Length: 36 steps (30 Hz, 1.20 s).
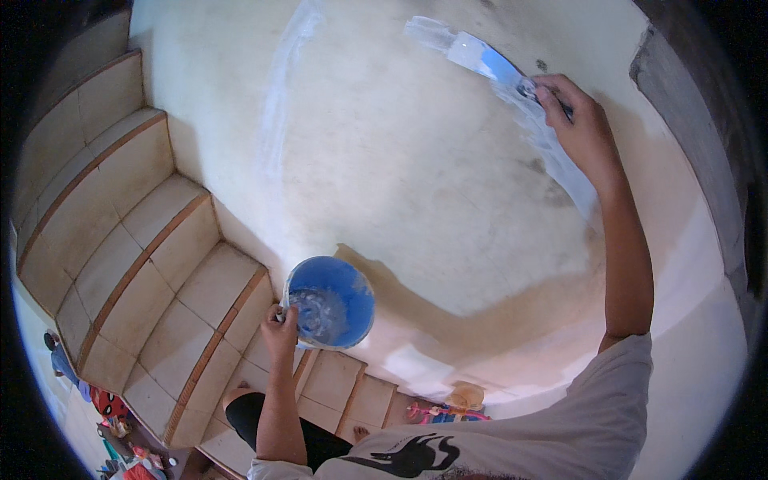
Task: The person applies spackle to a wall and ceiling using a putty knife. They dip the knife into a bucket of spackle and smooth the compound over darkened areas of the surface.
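My right hand (574, 120) grips a wide putty knife (480, 58) by its handle, the blade flat against the pale wall (384, 160) over a streak of white filler (540, 148) at upper right. My left hand (280, 324) is closed on the near left rim of a round blue bucket (352, 300), which is held out over the stairs and partly filled with greyish-white paste (320, 316). A fainter white vertical streak (280, 96) marks the wall left of centre.
Tiled stairs (160, 312) with brown nosings climb along the left and continue below me, where my bare foot (360, 434) shows. A dark grey edge (688, 144) bounds the wall at right. Colourful clutter (112, 416) lies at lower left; more small items (448, 412) are at the bottom centre.
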Tool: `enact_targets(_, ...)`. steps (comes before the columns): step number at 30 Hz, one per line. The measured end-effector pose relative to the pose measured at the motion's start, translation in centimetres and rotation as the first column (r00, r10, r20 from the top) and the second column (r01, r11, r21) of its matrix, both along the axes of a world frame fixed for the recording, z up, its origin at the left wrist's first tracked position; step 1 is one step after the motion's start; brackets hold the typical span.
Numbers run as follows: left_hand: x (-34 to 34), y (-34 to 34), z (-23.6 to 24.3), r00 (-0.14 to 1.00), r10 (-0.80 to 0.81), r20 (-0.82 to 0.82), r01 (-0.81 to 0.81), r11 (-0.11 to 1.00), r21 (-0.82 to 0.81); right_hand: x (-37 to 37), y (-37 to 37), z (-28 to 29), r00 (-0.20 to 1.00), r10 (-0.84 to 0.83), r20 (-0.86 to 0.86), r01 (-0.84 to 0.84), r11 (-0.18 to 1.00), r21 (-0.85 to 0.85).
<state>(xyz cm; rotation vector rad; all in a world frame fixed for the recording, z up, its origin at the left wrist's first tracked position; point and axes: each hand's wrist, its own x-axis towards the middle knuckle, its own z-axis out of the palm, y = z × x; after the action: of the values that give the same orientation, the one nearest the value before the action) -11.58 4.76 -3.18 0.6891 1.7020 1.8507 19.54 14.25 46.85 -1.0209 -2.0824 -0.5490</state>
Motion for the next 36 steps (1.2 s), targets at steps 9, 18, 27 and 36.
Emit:
enact_targets(9, -0.1, 0.0, 0.1, 0.997, -0.024, 0.076, 0.024, 1.0, -0.002, 5.1, -3.1, -1.7, 0.971, 0.117, -0.207, -0.135, 0.988, -0.072)
enact_targets(18, -0.3, 0.3, -1.1, 0.992, 0.033, 0.119, -0.042, 0.996, 0.075, 5.0, -0.7, -3.1, 0.981, 0.118, -0.151, -0.106, 0.991, 0.086)
enact_targets(27, 0.0, 0.2, 0.4, 0.996, -0.033, 0.081, 0.035, 0.999, -0.021, 9.8, -6.2, -7.2, 0.897, -0.015, -0.441, -0.019, 0.997, -0.071)
enact_targets(36, -0.3, 0.5, -0.1, 0.998, -0.02, 0.054, 0.019, 1.0, 0.008, 6.0, -4.1, -6.9, 0.918, 0.076, -0.389, -0.104, 0.993, -0.053)
